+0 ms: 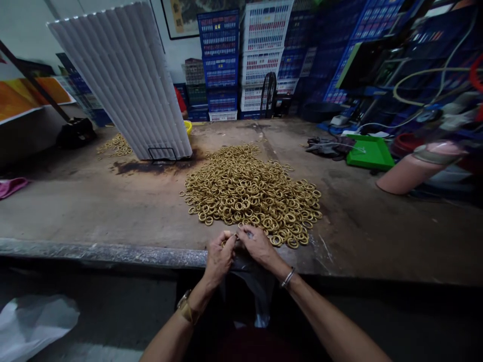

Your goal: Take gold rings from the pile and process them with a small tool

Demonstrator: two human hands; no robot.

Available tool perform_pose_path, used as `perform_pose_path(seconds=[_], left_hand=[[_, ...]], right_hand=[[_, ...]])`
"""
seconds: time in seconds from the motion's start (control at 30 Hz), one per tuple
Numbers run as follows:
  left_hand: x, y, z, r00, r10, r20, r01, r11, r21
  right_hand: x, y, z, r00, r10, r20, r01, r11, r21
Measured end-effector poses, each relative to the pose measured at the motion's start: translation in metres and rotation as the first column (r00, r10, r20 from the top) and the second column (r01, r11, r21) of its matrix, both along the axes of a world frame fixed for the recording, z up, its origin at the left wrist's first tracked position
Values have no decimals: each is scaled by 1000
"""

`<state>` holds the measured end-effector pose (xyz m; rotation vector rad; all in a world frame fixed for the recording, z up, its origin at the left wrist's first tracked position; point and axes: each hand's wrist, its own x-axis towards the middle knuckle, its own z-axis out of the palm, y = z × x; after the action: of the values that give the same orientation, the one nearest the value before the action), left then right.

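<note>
A wide heap of brass-coloured metal rings [249, 186] lies on the worn table [151, 206]. At the heap's near edge, over the table's front, my two hands meet. My left hand [219, 255] is closed, its thumb and fingers pinched on a ring that shows only in part. My right hand [258, 245] is closed too, fingertips drawn together against the left ones. One ring shows by its fingers, but what they grip is too small to make out. Below the hands hangs a clear plastic bag or sheet [260, 296].
A corrugated white panel [128, 80] stands upright in a wire holder, with more rings behind it. To the right are a green tray [370, 152], a pink bottle [411, 168] and a dark cloth [330, 147]. Stacked crates [222, 70] line the back. A person's red sleeve [180, 100] shows behind the panel.
</note>
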<state>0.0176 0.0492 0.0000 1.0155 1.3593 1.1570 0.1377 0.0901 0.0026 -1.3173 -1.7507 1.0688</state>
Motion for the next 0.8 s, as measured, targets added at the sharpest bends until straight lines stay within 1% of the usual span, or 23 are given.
perform_pose_path(seconds=[0.1, 0.2, 0.3, 0.37, 0.47, 0.6, 0.63, 0.67, 0.73, 0.77, 0.8], left_hand=[[3, -8, 5, 998, 3, 58, -2, 1000, -25], [4, -16, 8, 975, -33, 221, 51, 996, -79], [4, -25, 8, 930, -62, 361, 97, 992, -79], [4, -29, 7, 920, -69, 386, 103, 992, -66], [4, -34, 5, 926, -80, 370, 105, 993, -48], [4, -39, 4, 916, -90, 391, 114, 993, -40], [4, -40, 5, 914, -88, 396, 112, 993, -38], [4, -41, 5, 914, -86, 396, 108, 994, -34], [4, -42, 7, 922, -77, 380, 94, 995, -26], [4, -43, 8, 927, -72, 367, 86, 996, -22], [4, -43, 9, 933, -68, 353, 81, 996, -22]], right_hand=[[1, -4, 3, 996, 25, -89, -33, 996, -87], [1, -9, 4, 993, 13, -119, -28, 992, -121], [2, -16, 5, 990, 20, -137, -43, 984, -170], [3, -20, 8, 985, 27, -172, -65, 975, -214], [5, -26, 10, 974, 28, -225, -90, 959, -270], [6, -29, 7, 964, 25, -266, -119, 931, -344], [7, -29, 5, 967, 16, -254, -102, 938, -332], [8, -29, 2, 974, 5, -226, -72, 954, -291], [10, -31, -2, 994, 2, -106, -16, 992, -126], [11, -32, -5, 1000, 17, -21, -17, 999, -28], [13, -34, -6, 997, 41, 71, -45, 997, 56]])
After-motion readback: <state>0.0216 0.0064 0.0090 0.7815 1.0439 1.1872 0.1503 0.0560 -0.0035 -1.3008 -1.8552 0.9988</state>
